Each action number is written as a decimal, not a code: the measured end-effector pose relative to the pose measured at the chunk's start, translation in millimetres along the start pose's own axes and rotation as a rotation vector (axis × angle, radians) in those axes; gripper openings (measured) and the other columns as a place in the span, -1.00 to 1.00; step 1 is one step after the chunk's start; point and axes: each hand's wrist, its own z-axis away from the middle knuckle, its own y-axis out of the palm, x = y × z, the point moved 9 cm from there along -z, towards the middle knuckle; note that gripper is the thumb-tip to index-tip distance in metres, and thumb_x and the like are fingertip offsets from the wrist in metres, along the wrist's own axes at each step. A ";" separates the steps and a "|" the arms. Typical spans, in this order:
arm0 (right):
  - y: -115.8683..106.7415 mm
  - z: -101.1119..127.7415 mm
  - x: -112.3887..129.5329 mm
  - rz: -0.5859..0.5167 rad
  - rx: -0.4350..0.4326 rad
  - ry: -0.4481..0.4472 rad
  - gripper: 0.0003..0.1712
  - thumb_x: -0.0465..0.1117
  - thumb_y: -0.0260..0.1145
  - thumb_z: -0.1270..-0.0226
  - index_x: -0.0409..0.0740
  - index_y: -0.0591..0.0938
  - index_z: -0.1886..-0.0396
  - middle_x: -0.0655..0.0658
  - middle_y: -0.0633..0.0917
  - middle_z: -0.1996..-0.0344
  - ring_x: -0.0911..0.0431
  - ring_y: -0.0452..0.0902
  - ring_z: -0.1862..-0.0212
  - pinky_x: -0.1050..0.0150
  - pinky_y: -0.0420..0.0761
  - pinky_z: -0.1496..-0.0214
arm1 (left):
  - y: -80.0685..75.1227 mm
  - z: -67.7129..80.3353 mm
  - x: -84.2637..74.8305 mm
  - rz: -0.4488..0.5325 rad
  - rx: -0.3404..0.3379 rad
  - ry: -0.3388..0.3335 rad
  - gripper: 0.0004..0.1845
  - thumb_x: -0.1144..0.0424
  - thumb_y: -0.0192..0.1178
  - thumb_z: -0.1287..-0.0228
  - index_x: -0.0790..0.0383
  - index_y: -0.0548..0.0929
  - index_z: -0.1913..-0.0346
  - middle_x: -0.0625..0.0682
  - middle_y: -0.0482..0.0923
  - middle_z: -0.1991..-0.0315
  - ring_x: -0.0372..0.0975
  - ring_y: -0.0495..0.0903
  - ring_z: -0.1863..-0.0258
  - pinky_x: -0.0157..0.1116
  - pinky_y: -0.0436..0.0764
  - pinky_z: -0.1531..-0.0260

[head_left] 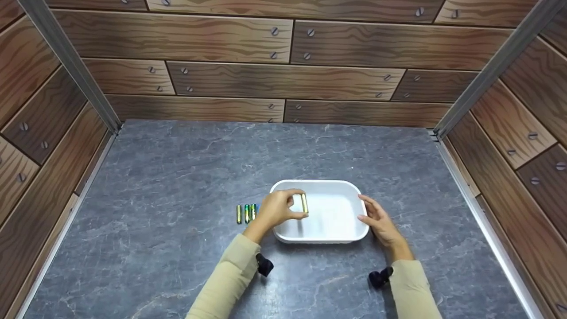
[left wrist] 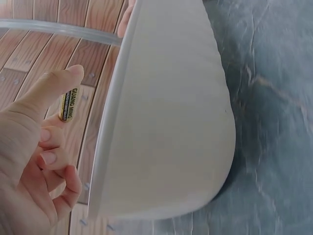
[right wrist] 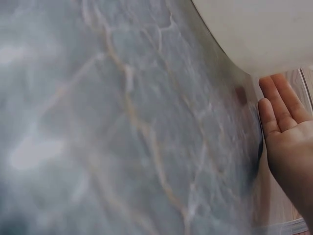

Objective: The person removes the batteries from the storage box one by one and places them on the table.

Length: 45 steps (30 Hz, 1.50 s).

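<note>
My left hand [head_left: 275, 209] pinches a gold battery [head_left: 304, 203] by its two ends, between thumb and forefinger, over the left part of a white plastic tub [head_left: 334, 237]. Lettering on the battery [left wrist: 69, 104] shows in the left wrist view, with the tub's side wall [left wrist: 166, 112] beside it. At the tub's right end, my right hand [head_left: 382, 223] touches the rim with extended fingers and thumb. Its straight fingers [right wrist: 281, 100] lie close by the tub wall in the right wrist view. The tub's visible floor is bare white.
Left of the tub, several batteries stand in a row on the grey marbled table [head_left: 177, 177]: a gold battery [head_left: 239, 214], a green battery [head_left: 247, 213] and more, partly hidden by the left hand. Wood-patterned panels [head_left: 230, 79] enclose the table at the back and sides.
</note>
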 end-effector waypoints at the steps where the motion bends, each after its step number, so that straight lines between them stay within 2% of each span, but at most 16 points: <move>1: 0.8 -0.7 0.6 -0.004 -0.001 -0.002 -0.32 -0.51 0.24 -0.21 -0.30 0.31 -0.35 0.26 0.62 0.01 0.36 0.54 -0.04 0.45 0.56 -0.02 | -2.1 0.9 1.6 0.006 -0.003 0.002 -0.43 0.00 0.49 0.07 0.06 0.66 -0.08 -0.20 0.22 0.64 -0.38 0.15 0.63 -0.47 0.14 0.57; 7: 3.9 -2.1 2.8 -0.046 0.035 -0.036 -0.36 -0.49 0.23 -0.23 -0.09 0.40 -0.31 0.25 0.61 -0.03 0.37 0.53 -0.06 0.45 0.56 -0.03 | -10.9 6.8 11.6 0.030 0.023 -0.007 -0.42 -0.02 0.46 0.02 0.05 0.63 -0.12 -0.19 0.19 0.65 -0.37 0.12 0.64 -0.46 0.16 0.56; 14: 4.0 -0.1 -2.6 -0.039 0.032 0.033 -0.32 -0.46 0.15 -0.32 -0.25 0.22 -0.42 0.34 0.57 -0.07 0.41 0.48 -0.11 0.48 0.51 -0.08 | -20.1 14.6 23.9 0.065 0.039 0.024 -0.44 0.07 0.49 0.05 0.11 0.65 -0.09 -0.17 0.20 0.63 -0.36 0.14 0.62 -0.46 0.16 0.54; 21: 6.1 -0.6 -4.7 -0.047 0.036 0.060 -0.29 -0.45 0.12 -0.33 -0.27 0.14 -0.46 0.35 0.54 -0.09 0.40 0.48 -0.12 0.46 0.50 -0.09 | -27.4 20.9 35.2 0.104 0.047 0.040 -0.43 0.12 0.51 0.09 0.17 0.65 -0.07 -0.09 0.27 0.60 -0.37 0.17 0.61 -0.48 0.17 0.54; 25: 8.0 -1.4 -4.9 -0.053 0.044 0.058 -0.29 -0.45 0.11 -0.34 -0.29 0.13 -0.46 0.35 0.54 -0.09 0.41 0.46 -0.13 0.48 0.48 -0.11 | -33.3 25.7 41.1 0.113 0.038 0.049 -0.44 0.15 0.51 0.09 0.18 0.65 -0.06 0.06 0.37 0.58 -0.37 0.20 0.58 -0.48 0.20 0.50; 28: 8.7 -1.4 -4.9 -0.056 0.047 0.056 -0.30 -0.45 0.11 -0.34 -0.29 0.14 -0.45 0.35 0.54 -0.09 0.41 0.46 -0.13 0.48 0.48 -0.11 | -37.8 30.2 48.2 0.133 0.031 0.043 -0.44 0.18 0.51 0.09 0.20 0.65 -0.07 0.09 0.39 0.57 -0.37 0.21 0.58 -0.48 0.20 0.51; 34: 7.1 -1.0 -6.0 -0.056 0.033 0.060 -0.30 -0.45 0.13 -0.33 -0.24 0.18 -0.45 0.34 0.55 -0.08 0.40 0.48 -0.12 0.47 0.50 -0.09 | -46.5 39.7 65.1 0.172 0.024 0.016 -0.42 0.17 0.51 0.09 0.18 0.65 -0.09 -0.12 0.26 0.61 -0.41 0.20 0.61 -0.48 0.23 0.50; 37: 7.4 -1.1 -5.7 -0.062 0.036 0.055 -0.31 -0.45 0.12 -0.33 -0.23 0.19 -0.44 0.34 0.55 -0.08 0.40 0.47 -0.12 0.47 0.50 -0.09 | -51.5 43.4 71.6 0.188 0.012 0.023 -0.42 0.19 0.52 0.10 0.18 0.65 -0.09 -0.13 0.22 0.61 -0.41 0.18 0.60 -0.48 0.24 0.49; 45: 8.0 -1.1 -6.9 -0.071 0.040 0.056 -0.33 -0.45 0.12 -0.33 -0.20 0.22 -0.43 0.34 0.55 -0.09 0.40 0.48 -0.12 0.46 0.50 -0.09 | -61.0 52.9 87.3 0.197 0.000 0.015 -0.41 0.25 0.50 0.09 0.31 0.63 -0.09 0.08 0.35 0.59 -0.43 0.21 0.59 -0.50 0.27 0.49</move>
